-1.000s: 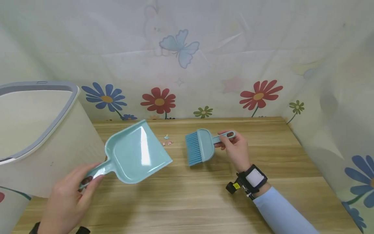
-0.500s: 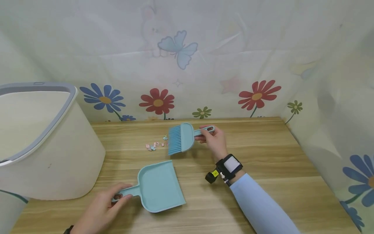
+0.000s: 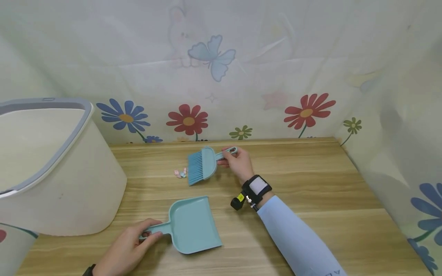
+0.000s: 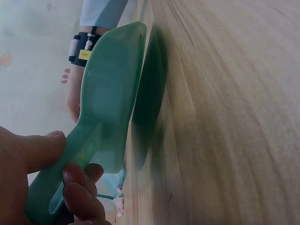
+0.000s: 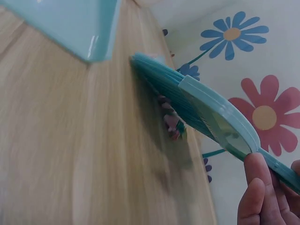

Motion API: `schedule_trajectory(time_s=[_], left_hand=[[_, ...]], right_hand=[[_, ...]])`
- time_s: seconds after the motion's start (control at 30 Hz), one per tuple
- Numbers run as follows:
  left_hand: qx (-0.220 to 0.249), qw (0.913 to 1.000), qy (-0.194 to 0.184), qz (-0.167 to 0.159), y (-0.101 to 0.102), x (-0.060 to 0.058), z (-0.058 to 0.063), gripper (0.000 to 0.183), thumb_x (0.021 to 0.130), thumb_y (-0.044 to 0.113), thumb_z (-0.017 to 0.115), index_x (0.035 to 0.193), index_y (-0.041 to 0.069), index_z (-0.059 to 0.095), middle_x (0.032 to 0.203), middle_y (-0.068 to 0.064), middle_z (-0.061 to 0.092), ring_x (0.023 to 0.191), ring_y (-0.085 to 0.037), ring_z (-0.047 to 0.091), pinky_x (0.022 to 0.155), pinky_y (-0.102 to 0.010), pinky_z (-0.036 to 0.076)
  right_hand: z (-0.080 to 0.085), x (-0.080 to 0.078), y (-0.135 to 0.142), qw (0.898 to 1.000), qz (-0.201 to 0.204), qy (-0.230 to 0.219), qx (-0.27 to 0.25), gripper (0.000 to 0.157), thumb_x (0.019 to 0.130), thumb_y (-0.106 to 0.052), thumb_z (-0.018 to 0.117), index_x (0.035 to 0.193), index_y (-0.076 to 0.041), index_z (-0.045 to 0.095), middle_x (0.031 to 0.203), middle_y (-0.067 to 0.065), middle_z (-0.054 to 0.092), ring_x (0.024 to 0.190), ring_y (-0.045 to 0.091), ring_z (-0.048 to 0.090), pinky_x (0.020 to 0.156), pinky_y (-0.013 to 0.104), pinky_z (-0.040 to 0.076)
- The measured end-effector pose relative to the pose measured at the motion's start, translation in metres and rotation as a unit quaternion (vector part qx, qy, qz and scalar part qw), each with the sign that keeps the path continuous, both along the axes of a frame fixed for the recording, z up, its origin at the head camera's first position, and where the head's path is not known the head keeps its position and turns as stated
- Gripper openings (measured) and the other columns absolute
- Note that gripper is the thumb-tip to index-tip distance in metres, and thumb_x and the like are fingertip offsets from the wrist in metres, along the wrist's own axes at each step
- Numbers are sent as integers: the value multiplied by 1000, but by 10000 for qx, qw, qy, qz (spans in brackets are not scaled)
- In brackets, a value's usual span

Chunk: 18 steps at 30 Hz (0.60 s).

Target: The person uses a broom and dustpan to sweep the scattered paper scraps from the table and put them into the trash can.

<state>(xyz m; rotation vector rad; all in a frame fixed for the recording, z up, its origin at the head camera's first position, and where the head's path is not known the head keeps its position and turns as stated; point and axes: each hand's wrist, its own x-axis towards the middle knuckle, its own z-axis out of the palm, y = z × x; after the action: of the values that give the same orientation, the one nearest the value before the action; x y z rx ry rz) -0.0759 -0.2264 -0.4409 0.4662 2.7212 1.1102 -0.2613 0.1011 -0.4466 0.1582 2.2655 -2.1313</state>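
Note:
My left hand (image 3: 128, 245) grips the handle of a light blue dustpan (image 3: 194, 226), its pan facing up and its straight lip toward the right. In the left wrist view the dustpan (image 4: 110, 79) hangs close over the wood, casting a dark shadow. A small blue hand brush (image 3: 208, 163) is pinched by its handle in my right hand (image 3: 238, 163), bristles toward the left. Small pink and blue scraps (image 3: 180, 173) lie on the table just left of the bristles. In the right wrist view more scraps (image 5: 172, 123) show under the brush, partly hidden by it.
A tall white bin (image 3: 79, 184) with a grey rim stands on the left of the wooden table (image 3: 304, 230). A flower-printed curtain (image 3: 241, 76) hangs along the back and right edges.
The dustpan has come down toward the table and nearer the front, its lip shifting right. The brush has moved left to the scraps, covering some that showed half a second ago.

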Motion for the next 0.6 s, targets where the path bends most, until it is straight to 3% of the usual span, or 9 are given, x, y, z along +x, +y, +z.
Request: schedule_trajectory(time_s=[0.1,0.27,0.4,0.6], left_hand=[[-47,10000,-28,50,-1,-1,-1,23,103,37,65,117,21,71,88,11,66,77,2,54,66,-21,46],[21,10000,90,12,-2,-1,-4,21,102,34,66,117,20,71,87,12,64,76,2,54,65,-21,46],[9,9999,104,-22,-2,-2,-4,20,102,34,66,116,20,71,87,11,64,75,2,54,65,-21,46],[-31,9999,-97,-2,-2,-4,-1,23,102,37,65,117,20,71,87,10,64,74,1,53,64,-21,45]], right_hand=[[-4,0,8,9999,-87,-75,89,27,106,-17,60,126,0,65,113,24,74,102,42,74,91,52,58],[-9,6,37,9989,-329,-245,232,32,106,-20,60,129,3,62,115,26,73,85,20,79,79,36,61],[-10,17,67,9974,-475,-409,346,35,107,-23,59,131,2,61,118,24,73,78,7,77,76,29,60],[-11,39,115,9954,-702,-439,490,38,107,-23,58,134,4,58,116,21,74,76,3,75,71,24,58]])
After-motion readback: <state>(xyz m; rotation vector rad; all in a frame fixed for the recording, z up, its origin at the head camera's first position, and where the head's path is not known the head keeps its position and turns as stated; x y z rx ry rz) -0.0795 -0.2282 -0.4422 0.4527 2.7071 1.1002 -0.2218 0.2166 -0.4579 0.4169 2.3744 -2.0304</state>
